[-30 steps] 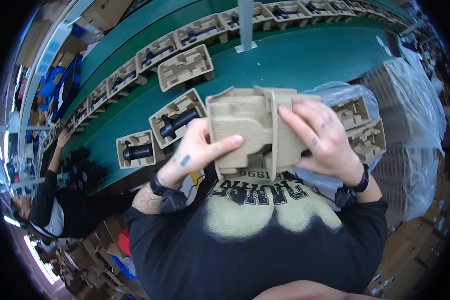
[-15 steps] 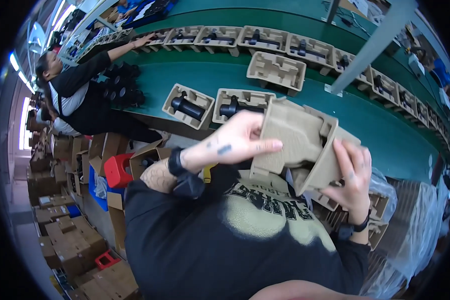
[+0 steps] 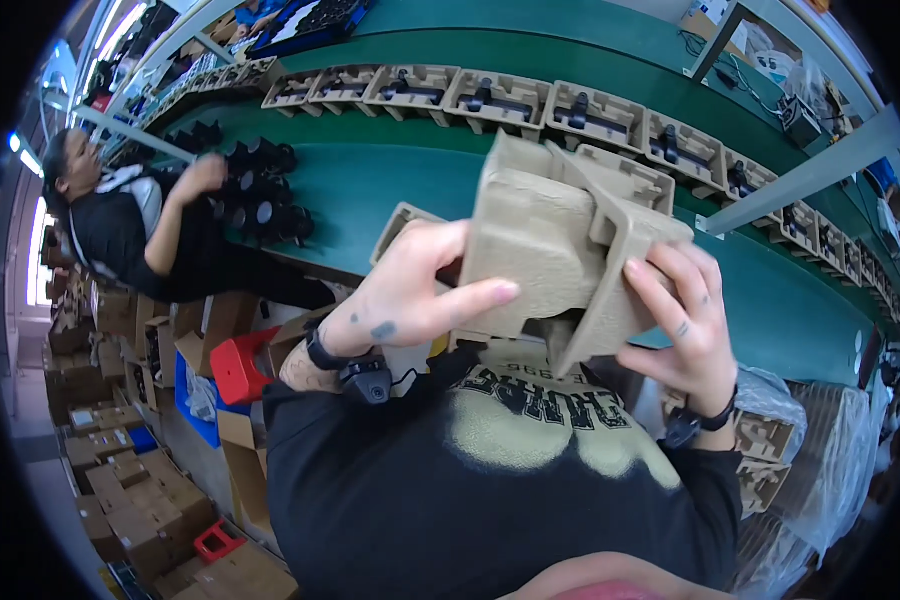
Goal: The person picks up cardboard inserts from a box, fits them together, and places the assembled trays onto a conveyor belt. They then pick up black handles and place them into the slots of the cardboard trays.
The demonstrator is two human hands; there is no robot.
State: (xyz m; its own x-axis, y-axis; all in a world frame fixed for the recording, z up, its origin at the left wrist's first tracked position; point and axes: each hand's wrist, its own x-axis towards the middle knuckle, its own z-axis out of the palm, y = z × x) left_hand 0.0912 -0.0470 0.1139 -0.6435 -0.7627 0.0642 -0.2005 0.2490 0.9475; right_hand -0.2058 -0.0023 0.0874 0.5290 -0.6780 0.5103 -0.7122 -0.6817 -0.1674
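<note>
Between my hands, above the near edge of the green workbench, is tan moulded-pulp packaging (image 3: pixel 530 250), tilted with ribbed outer walls facing me. Whether it is one tray or two nested together I cannot tell. My left hand (image 3: pixel 405 290) grips its left side, the thumb lying across the front face. At the right, my right hand (image 3: pixel 685 320) clasps the flared wall with fingers on the outside. Behind the packaging, an edge of another pulp tray (image 3: pixel 400 225) shows on the bench, mostly hidden. A further pulp tray (image 3: pixel 655 185) peeks out behind its upper right.
A row of pulp trays holding black parts (image 3: pixel 495 100) curves along the green bench (image 3: pixel 360 165). Black cylindrical parts (image 3: pixel 260 190) stand at left, beside a co-worker (image 3: pixel 120 220). A grey metal post (image 3: pixel 810 175) rises at right. Cardboard boxes (image 3: pixel 160 500) and a red stool (image 3: pixel 240 365) sit lower left.
The held packaging has shifted left and turned, showing more of its outer side; both hands keep hold. The co-worker's arm has drawn back from the tray row.
</note>
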